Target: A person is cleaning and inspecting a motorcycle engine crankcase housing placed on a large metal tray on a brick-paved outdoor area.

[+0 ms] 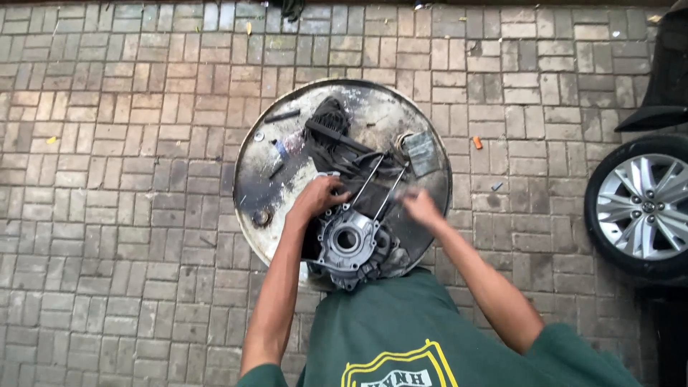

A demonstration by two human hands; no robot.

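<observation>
My left hand grips the upper edge of the casing, which lies on the surface just below both hands. My right hand is blurred; its grip I cannot tell. Two rods slant up between them.

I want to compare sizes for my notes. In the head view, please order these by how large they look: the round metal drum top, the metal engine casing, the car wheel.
1. round metal drum top
2. car wheel, partly cut off by the frame edge
3. metal engine casing
</observation>
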